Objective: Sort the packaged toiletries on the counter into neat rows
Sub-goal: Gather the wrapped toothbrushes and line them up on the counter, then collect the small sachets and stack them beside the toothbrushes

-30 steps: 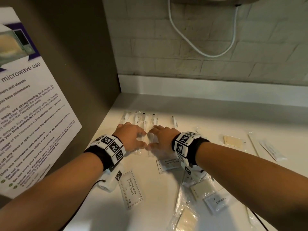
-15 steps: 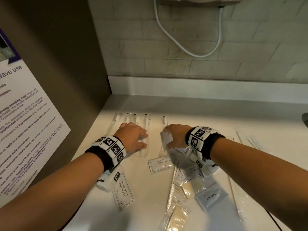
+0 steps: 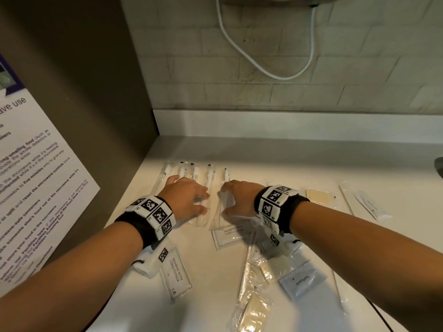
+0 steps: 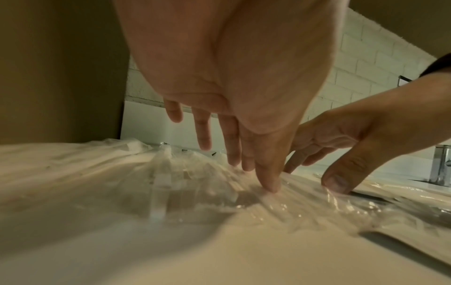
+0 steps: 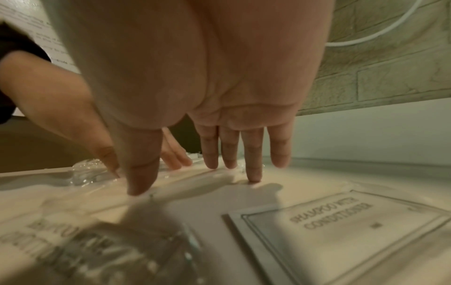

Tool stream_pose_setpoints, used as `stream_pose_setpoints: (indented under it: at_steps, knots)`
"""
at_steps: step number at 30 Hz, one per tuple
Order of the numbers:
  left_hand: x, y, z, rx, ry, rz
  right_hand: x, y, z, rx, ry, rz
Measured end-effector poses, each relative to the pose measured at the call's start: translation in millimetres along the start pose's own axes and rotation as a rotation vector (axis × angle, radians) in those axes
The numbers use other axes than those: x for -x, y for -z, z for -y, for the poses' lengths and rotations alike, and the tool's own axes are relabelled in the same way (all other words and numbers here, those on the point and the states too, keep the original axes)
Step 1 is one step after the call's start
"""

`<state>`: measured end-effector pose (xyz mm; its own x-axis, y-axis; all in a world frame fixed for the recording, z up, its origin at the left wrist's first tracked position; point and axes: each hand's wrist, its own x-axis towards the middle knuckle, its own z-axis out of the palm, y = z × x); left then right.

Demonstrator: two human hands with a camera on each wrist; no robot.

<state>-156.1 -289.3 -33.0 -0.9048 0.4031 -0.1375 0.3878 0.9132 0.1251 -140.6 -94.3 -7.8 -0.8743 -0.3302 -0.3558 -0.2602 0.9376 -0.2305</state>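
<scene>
Several clear toothbrush packets [image 3: 189,171] lie side by side at the back left of the white counter [image 3: 275,159]. My left hand [image 3: 191,200] rests flat on them with straight fingers, thumb pressing the plastic [image 4: 268,185]. One more toothbrush packet [image 3: 226,178] lies just right of that row. My right hand [image 3: 230,200] touches it with straight fingertips [image 5: 253,173] and thumb, not gripping. Shampoo sachets [image 3: 176,271] [image 3: 230,233] [image 5: 341,221] lie nearer me.
A toothpaste sachet [image 3: 302,280], beige packets [image 3: 254,312] [image 3: 318,196] and long thin packets [image 3: 370,207] lie scattered on the right. A brown side panel with a notice [image 3: 36,176] closes the left. A brick wall with a white cable [image 3: 263,68] stands behind.
The hands were touching a second ago. My right hand has moved right onto the separate toothbrush packet, while my left hand stays on the row.
</scene>
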Motion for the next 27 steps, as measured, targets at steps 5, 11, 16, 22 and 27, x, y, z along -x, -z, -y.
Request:
stream_pose_setpoints:
  at_steps: [5,11,16,22,27]
  knots:
    - [-1,1,-5,0.004,0.016,0.022,0,2,-1,-0.007,0.006,0.008]
    - [-1,1,-5,0.014,0.018,0.031,-3,3,-3,0.013,0.019,0.016]
    - [1,3,-4,0.079,0.014,-0.024,-2,5,-5,-0.057,0.002,0.023]
    - [23,24,-20,0.246,-0.043,-0.182,41,21,-27,-0.043,-0.018,-0.031]
    - [52,23,-60,0.194,-0.166,0.031,102,8,-40,0.036,-0.009,0.079]
